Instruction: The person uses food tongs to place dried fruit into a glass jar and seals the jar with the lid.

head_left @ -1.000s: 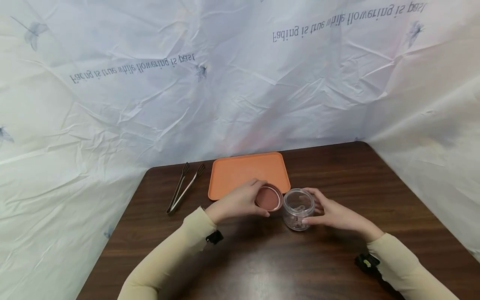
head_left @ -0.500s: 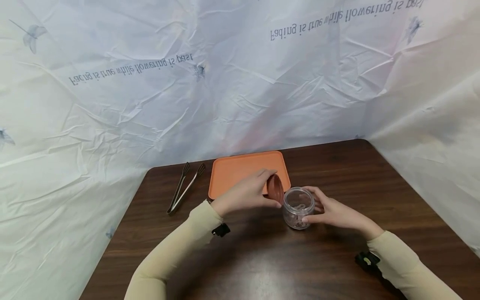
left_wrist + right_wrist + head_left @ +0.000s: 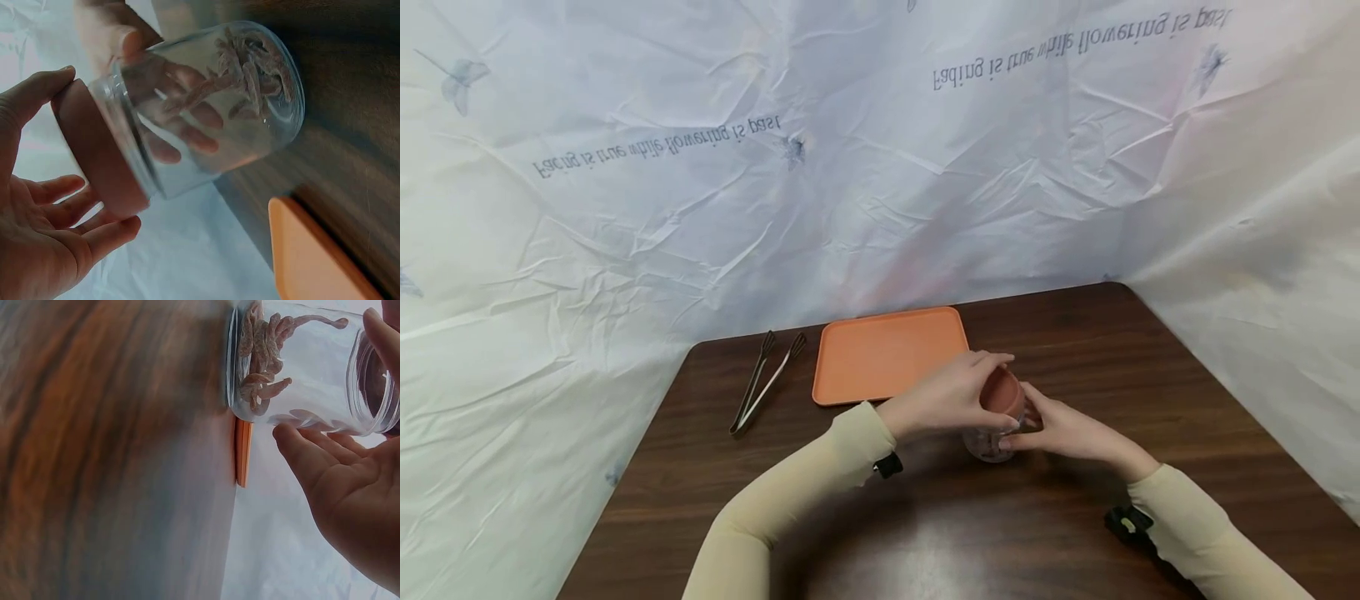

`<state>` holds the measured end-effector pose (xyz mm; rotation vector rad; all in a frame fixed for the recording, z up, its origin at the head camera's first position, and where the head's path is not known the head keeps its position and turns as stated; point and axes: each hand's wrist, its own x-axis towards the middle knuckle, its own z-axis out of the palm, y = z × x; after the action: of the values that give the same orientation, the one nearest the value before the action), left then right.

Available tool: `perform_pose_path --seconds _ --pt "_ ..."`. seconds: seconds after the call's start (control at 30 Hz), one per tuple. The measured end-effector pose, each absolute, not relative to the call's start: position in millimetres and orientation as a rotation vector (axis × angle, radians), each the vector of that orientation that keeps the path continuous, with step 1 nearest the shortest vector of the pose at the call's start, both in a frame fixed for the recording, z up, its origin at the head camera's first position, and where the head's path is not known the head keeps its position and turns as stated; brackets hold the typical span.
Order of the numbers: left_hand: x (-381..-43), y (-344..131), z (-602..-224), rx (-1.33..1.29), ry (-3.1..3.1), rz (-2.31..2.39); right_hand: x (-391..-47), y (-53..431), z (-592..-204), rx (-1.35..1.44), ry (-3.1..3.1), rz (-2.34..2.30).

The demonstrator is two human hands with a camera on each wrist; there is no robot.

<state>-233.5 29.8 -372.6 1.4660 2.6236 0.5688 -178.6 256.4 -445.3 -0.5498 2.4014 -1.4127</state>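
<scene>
My left hand [image 3: 955, 393] grips a reddish-brown round lid [image 3: 97, 147] by its edge, thumb on one side and fingers on the other. In the left wrist view the lid sits right at the mouth of a clear jar [image 3: 244, 153], slightly tilted to it. Brownish, twisted dried strips [image 3: 265, 359] lie at the jar's bottom, one reaching up the wall. My right hand [image 3: 1063, 429] holds the jar from the right, its fingers behind the glass and thumb in front. From the head, the left hand and lid hide the jar's upper part.
An orange tray [image 3: 887, 354] lies at the back of the dark wooden table [image 3: 1112, 350], behind the left hand. Left of it rest metal tongs [image 3: 760, 387], spread apart. A pale printed cloth [image 3: 850, 208] hangs around the table's back and sides.
My left hand has moved right, turning the lid from its inside facing up to facing down, and brought it over the jar's mouth. The right hand stays on the jar.
</scene>
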Motion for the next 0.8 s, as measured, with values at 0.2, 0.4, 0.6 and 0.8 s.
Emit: perform_pose_path --seconds 0.2,0.4,0.6,0.8 --pt "-233 36 -385 1.5 2.648 0.48 -179 256 -447 -0.568 2.419 -1.38" --pt "-234 36 -394 1.525 2.655 0.578 -181 257 -447 -0.589 2.402 -1.415" --pt "-230 25 -406 1.389 2.602 0.812 -181 257 -448 -0.619 2.425 -1.411" --pt "-227 12 -420 1.225 2.516 1.054 -180 255 -447 -0.622 2.435 -1.413"
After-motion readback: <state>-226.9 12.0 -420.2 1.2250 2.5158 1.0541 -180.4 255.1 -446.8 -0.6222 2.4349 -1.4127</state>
